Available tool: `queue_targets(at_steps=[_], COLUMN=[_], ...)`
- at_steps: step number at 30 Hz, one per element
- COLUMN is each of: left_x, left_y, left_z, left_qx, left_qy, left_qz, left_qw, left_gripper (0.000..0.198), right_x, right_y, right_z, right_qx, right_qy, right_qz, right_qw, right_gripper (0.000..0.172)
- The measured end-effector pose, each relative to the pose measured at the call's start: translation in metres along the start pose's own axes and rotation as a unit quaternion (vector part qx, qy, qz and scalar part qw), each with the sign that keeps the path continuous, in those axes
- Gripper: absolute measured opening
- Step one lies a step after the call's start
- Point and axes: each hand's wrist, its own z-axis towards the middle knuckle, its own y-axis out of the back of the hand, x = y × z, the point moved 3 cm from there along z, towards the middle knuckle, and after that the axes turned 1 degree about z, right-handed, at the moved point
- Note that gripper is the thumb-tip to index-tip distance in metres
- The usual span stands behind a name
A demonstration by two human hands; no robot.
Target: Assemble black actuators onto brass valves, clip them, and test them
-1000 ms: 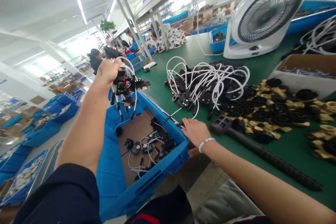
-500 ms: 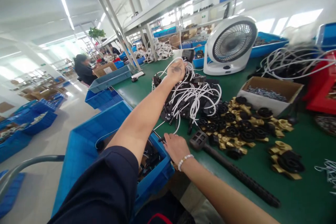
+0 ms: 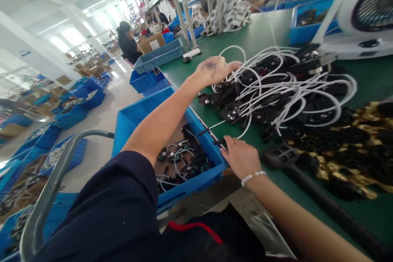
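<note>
My left hand (image 3: 213,70) is at the left end of a pile of black parts (image 3: 264,110) with looped white cables (image 3: 288,84). Its fingers curl round some of the white cable, their tips partly hidden. Lower down, at the edge of the green workbench (image 3: 267,28), my right hand (image 3: 242,157), with a bead bracelet, is closed on a small black plug (image 3: 220,142). Another black cable end (image 3: 204,132) pokes out over the bench edge nearby. Below my left forearm stands a blue bin (image 3: 196,188) holding small cabled parts (image 3: 184,157).
A black mallet-like tool (image 3: 281,155) lies right of my right hand, against brass fittings with black knobs (image 3: 346,143). A white fan (image 3: 353,45) stands at the back right. Blue bins (image 3: 72,118) line the floor at left; a person (image 3: 127,43) sits farther off.
The view has swung left and closer to the pile. My left hand has gone from the back of the pile to its left end. My right hand keeps hold of the black plug.
</note>
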Motion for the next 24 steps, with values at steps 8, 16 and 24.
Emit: queue_targets(at_steps=[8,16,24], left_x=[0.174,0.101,0.088], left_y=[-0.045,-0.121,-0.126], left_z=[-0.097,-0.075,-0.004], left_qx=[-0.082,-0.184,-0.123], left_qy=[0.217,0.247,0.343], left_qz=[-0.057,-0.205,-0.238], left_qw=[0.971,0.929,0.9], left_gripper=[0.031,0.038,0.036], right_x=[-0.002,-0.003,-0.006], right_y=[-0.004,-0.004,-0.005], right_z=[0.002,0.003,0.001], right_qx=[-0.019,-0.024,-0.082], right_qy=[-0.017,-0.04,-0.002], right_qz=[-0.064,-0.101,-0.125], right_qw=[0.998,0.994,0.989], right_gripper=[0.034,0.035,0.033])
